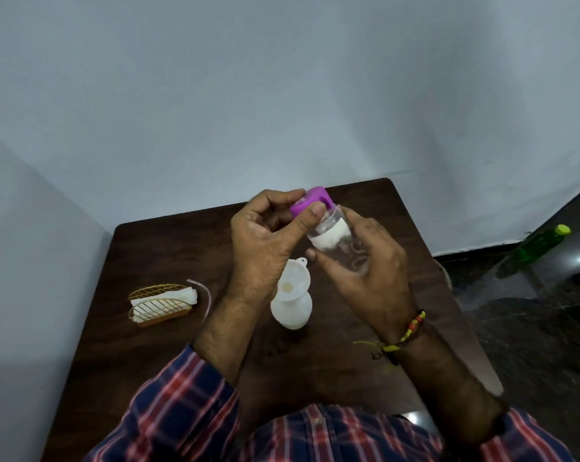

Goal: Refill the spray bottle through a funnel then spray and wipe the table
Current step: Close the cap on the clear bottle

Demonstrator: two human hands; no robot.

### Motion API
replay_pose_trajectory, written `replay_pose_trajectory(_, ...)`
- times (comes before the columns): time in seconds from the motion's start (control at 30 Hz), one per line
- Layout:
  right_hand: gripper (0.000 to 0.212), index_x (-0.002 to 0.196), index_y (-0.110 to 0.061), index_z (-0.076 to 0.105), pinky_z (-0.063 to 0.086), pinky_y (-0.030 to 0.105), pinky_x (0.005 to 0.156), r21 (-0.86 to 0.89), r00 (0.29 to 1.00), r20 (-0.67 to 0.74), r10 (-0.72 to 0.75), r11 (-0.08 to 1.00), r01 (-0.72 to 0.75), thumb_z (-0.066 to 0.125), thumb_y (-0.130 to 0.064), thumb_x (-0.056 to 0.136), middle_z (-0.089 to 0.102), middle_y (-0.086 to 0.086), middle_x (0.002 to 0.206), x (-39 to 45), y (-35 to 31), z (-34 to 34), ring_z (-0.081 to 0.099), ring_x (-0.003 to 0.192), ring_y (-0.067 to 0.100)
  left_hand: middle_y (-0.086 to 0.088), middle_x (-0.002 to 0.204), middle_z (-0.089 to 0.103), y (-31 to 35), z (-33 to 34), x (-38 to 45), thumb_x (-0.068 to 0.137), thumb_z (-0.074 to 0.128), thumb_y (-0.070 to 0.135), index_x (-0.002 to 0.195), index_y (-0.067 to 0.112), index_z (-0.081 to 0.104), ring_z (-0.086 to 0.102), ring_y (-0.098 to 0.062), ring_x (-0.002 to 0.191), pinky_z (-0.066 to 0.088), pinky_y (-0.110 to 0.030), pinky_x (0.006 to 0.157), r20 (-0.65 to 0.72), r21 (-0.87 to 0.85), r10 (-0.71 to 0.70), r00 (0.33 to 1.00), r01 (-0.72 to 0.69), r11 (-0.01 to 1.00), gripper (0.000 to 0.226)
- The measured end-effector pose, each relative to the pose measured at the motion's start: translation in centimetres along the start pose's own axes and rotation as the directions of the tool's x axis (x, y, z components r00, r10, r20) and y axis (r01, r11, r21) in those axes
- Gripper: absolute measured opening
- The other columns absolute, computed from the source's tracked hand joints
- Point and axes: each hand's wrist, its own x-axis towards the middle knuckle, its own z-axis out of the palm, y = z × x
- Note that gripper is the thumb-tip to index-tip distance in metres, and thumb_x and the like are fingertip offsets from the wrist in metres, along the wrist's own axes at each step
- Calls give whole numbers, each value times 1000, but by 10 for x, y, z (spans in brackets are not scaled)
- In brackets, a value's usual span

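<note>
Above the dark wooden table (168, 248) I hold a small clear bottle (338, 240) with a white label, tilted toward the left. My right hand (365, 275) wraps its body. My left hand (265, 235) pinches its purple cap (310, 200) between thumb and fingers. Below the hands a white spray bottle (292, 310) stands upright on the table with a white funnel (295, 281) seated in its neck. A thin clear dip tube (205, 295) lies on the table to the left; the spray head itself is hidden from me.
A gold wire holder with white napkins (161, 303) sits at the table's left side. A green bottle with a yellow-green cap (538, 248) stands on the dark floor at the right. Pale walls meet behind the table's far edge.
</note>
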Motion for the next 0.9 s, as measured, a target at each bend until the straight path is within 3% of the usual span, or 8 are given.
replay_pose_trajectory(0.1, 64, 132, -19, 59, 58, 38, 83, 238, 995, 86, 42, 969, -61, 85, -35, 76, 69, -6, 114, 4, -2, -3, 68, 102, 13, -9, 106, 73, 2, -15, 11, 80, 75, 4, 106, 3, 66, 68, -19, 100, 55, -27, 85, 198, -24, -26, 980, 31, 999, 28)
replay_pose_trajectory(0.27, 63, 125, -17, 56, 61, 34, 77, 266, 990, 105, 98, 956, -123, 88, -33, 73, 70, -4, 108, 5, -8, -5, 71, 94, 12, -16, 121, 66, 0, -25, 20, 88, 65, 7, 119, 5, 62, 62, -26, 113, 51, -30, 94, 364, 11, 4, 931, -8, 1000, 31)
replay_pose_trajectory(0.43, 57, 121, -16, 60, 59, 28, 74, 300, 986, 132, 106, 943, -142, 87, -31, 73, 71, -6, 103, 7, -18, -8, 71, 90, 11, 1, 99, 74, 4, -14, 14, 75, 73, 7, 99, 10, 69, 69, -11, 93, 54, -20, 79, 187, -64, 103, 977, -92, 994, 25)
replay_pose_trajectory(0.5, 61, 122, -21, 58, 59, 32, 76, 119, 997, 22, 77, 990, -79, 86, -42, 72, 69, -10, 108, 6, -21, -4, 68, 95, 9, 6, 84, 75, 7, -4, 11, 68, 76, 2, 90, 8, 67, 68, -3, 78, 53, -16, 70, 79, -54, 110, 991, -106, 993, 24)
replay_pose_trajectory(0.6, 63, 123, -22, 58, 58, 38, 77, -53, 993, -111, 44, 997, -50, 80, -52, 72, 66, -9, 112, 6, -21, 2, 65, 100, 9, 5, 81, 73, 9, 6, 7, 64, 81, 6, 86, 6, 66, 68, -5, 76, 54, -18, 68, 5, -36, 136, 991, -136, 990, 27)
replay_pose_trajectory(0.77, 63, 124, -20, 59, 58, 39, 75, -87, 984, -178, 15, 996, -31, 79, -51, 73, 66, -7, 112, 9, -23, 3, 64, 100, 10, -8, 109, 71, 12, 2, 11, 77, 72, 15, 97, 6, 64, 69, -15, 101, 55, -22, 80, 90, -40, 131, 987, -128, 991, 24)
replay_pose_trajectory(0.83, 64, 124, -20, 58, 58, 40, 75, -81, 981, -193, 8, 996, -25, 80, -51, 72, 65, -7, 112, 9, -24, 5, 64, 101, 10, -4, 102, 74, 14, -1, 14, 81, 68, 15, 96, 8, 64, 70, -15, 96, 56, -23, 78, 141, -64, 124, 982, -116, 991, 17)
replay_pose_trajectory(0.9, 63, 125, -18, 60, 58, 41, 75, -142, 974, -224, -41, 990, 9, 80, -48, 73, 66, -3, 111, 9, -23, 6, 65, 99, 15, 1, 90, 75, 15, 1, 14, 78, 72, 13, 91, 8, 65, 71, -12, 86, 55, -21, 73, 99, -47, 136, 986, -131, 990, 16)
